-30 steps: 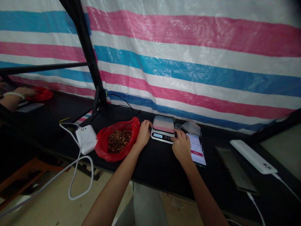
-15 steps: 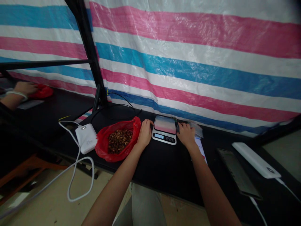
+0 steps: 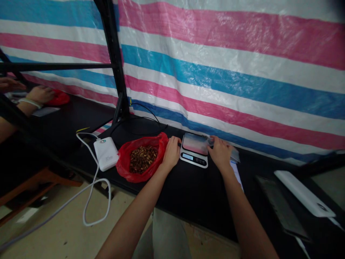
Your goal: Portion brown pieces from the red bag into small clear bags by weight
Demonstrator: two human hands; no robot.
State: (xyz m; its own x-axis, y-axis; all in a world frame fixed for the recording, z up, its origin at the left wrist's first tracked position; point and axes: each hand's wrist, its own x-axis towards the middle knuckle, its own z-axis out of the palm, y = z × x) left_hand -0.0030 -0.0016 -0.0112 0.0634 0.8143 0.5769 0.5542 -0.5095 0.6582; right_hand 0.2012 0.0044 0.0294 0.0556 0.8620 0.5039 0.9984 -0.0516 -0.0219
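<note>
A white digital kitchen scale [image 3: 194, 158] with a shiny reflective plate and a lit display lies on the black table between my hands. At its left edge my left hand [image 3: 172, 151] rests with fingers loosely stretched, holding nothing. My right hand [image 3: 219, 151] is at the scale's right edge, thumb and fingers pinched on a thin piece of clear plastic that looks like a bag. More clear plastic bags [image 3: 235, 155] lie partly hidden beyond that hand. Left of my left hand sits an open red plastic bag [image 3: 122, 163] of brown nuts or seeds [image 3: 142, 158].
A white power bank [image 3: 106, 154] with a looping cable stands at the left. Right lie a dark phone [image 3: 281, 208], a long white power bank [image 3: 304, 194] and a paper sheet [image 3: 237, 174]. Another person's hand [image 3: 40, 95] works at the far left. Striped sheeting hangs behind.
The view has shifted, so things sit slightly further right. My right hand has moved up and in over the scale's right edge. My left hand stays beside the scale.
</note>
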